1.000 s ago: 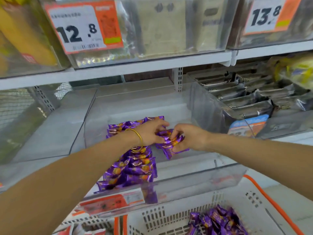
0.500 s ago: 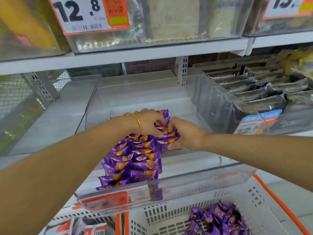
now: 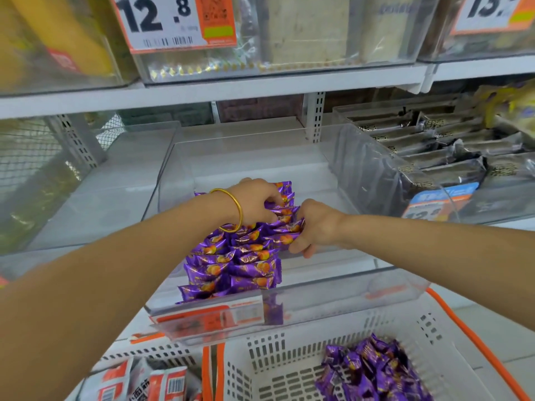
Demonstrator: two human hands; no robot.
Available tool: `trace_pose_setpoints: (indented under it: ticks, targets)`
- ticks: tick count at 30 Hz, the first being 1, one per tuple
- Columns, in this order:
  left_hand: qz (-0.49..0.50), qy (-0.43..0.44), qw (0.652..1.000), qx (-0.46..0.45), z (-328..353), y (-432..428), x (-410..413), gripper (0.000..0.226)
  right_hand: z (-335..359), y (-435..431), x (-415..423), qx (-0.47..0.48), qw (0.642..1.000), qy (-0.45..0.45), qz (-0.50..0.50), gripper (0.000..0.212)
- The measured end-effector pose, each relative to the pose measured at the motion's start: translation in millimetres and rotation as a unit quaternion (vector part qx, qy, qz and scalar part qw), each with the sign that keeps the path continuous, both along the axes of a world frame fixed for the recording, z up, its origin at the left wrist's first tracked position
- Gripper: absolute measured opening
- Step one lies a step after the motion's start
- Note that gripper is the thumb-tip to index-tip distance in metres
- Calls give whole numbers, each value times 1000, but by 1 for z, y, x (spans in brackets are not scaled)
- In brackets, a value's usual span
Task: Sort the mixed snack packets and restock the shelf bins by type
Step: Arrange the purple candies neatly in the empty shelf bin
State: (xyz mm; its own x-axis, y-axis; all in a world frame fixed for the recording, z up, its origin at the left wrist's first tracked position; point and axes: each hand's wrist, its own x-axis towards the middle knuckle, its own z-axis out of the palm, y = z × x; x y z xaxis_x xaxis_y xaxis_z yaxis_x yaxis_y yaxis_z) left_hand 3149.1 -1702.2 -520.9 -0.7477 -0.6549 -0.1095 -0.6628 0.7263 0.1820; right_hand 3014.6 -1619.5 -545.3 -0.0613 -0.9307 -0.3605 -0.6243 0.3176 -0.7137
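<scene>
- Fingers (image 3: 273, 198) of the left hand (image 3: 254, 202) are curled down onto the purple packets (image 3: 231, 261), pinching the ones at the far end of the stack. Can't tell how many it's actually got.
- right hand (image 3: 317, 227) is just beside it, fingers (image 3: 301, 247) bent round the right-hand ends of the top few packets, so both hands are clamped on the same stack
- those packets are lined up in neat rows in the left half of the clear bin (image 3: 333, 293), running from its front wall back toward the middle
- gold bangle (image 3: 231, 209) on the left wrist, touching the top of the stack
- bin sits on the white shelf (image 3: 86, 192), with an orange label strip (image 3: 202, 319) along its front edge
- below that front edge there's a white basket (image 3: 289, 360) with an orange rim, and loose packets (image 3: 370, 371) of the same purple kind heaped toward its right side
- left of the basket, in the bottom corner: red-and-white packets (image 3: 156, 383)
- next bin to the right holds dark packets (image 3: 434, 160) in rows
- price tag (image 3: 173, 21) reading 12.8 on the bin one shelf up
</scene>
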Motion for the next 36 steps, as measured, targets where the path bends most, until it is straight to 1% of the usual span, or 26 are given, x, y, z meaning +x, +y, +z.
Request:
trace_pose_setpoints:
  ticks: [2,3,5,6,8,9,10,11,12,13,14,15,16,17,18,19,21,22,23,25,27,31,34,36]
  targets:
    - [12,42,999,-5,10,13,5,39,9,8,-2,10,1000,6,-9,23]
    - [20,66,998,1,15,21,9,37,13,12,-3,15,1000,16,-14,26]
    - [42,121,991,26,23,37,17,31,23,21,-5,20,998,62,-23,41]
    - [54,154,986,39,27,46,21,29,29,25,-7,13,994,101,-29,47]
    - [68,250,964,59,38,72,30,24,46,41,-11,-47,990,127,-40,49]
    - [64,316,943,83,44,90,36,23,59,56,-12,-82,991,91,-45,45]
    - [52,385,913,126,50,110,44,24,74,75,-11,-136,988,32,-58,38]
    - [31,444,877,182,51,133,52,25,87,101,-9,-195,978,-36,-62,30]
    - [6,478,845,239,48,156,61,23,95,128,-6,-230,967,-99,-51,25]
    - [-14,479,829,288,40,179,68,20,99,152,-1,-236,962,-135,-27,21]
    - [-24,451,830,327,26,199,72,18,92,170,2,-211,966,-151,2,18]
    - [-23,408,841,354,6,214,76,17,75,182,4,-151,976,-152,38,17]
    - [-12,359,856,371,-17,224,76,16,53,186,7,-70,985,-140,77,17]
    - [9,307,871,384,-43,228,76,18,23,185,9,13,988,-105,108,17]
    - [31,257,882,394,-68,231,76,20,-12,179,8,83,987,-49,127,19]
    - [52,214,889,401,-91,231,76,21,-54,170,1,131,981,25,143,22]
    - [91,151,894,413,-133,233,80,16,-139,157,-18,172,951,177,186,32]
    - [105,131,892,420,-149,234,83,14,-177,153,-28,175,934,234,206,38]
    - [114,115,889,429,-163,236,86,14,-211,152,-37,172,922,268,222,46]
    - [125,85,884,441,-182,240,90,17,-265,147,-45,153,902,315,251,63]
    - [137,63,880,451,-194,241,93,20,-298,140,-41,126,886,359,266,72]
    - [203,71,852,478,-213,241,98,16,-342,127,-29,54,870,416,259,74]
    - [235,73,843,478,-219,242,98,16,-358,128,-28,41,857,450,248,71]
    - [247,74,836,484,-222,242,97,16,-364,129,-31,42,835,483,259,69]
